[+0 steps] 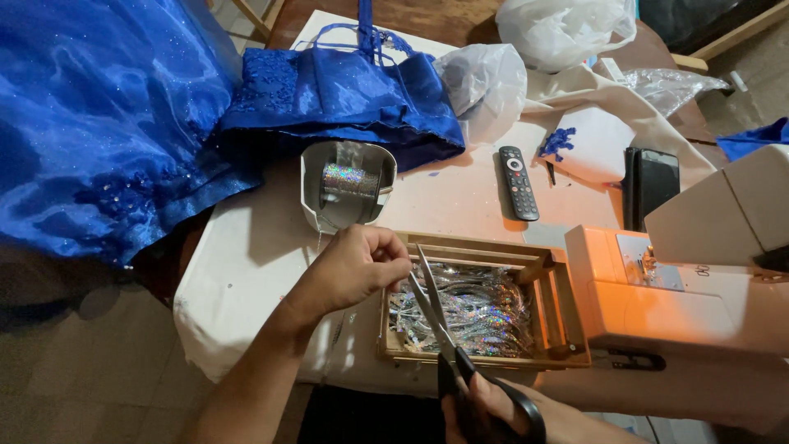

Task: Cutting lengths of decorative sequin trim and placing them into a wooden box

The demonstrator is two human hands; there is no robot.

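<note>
Wooden box point(567, 306) (silver strips inside) beneath scissors point(436, 316), perhaps right hand point(493, 411) gripping.

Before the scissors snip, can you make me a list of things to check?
1. Scissors open: ok, blades are apart.
2. Right hand on the handles: ok.
3. Left hand pinching the shiny ribbon by the blades: cannot tell, the strand is too thin to see there.
4. Left fingers away from the blades: not ok, they are right beside them.
5. Wooden box under the blades to catch pieces: ok.
6. Ribbon spool sitting in its grey holder: ok.
</note>
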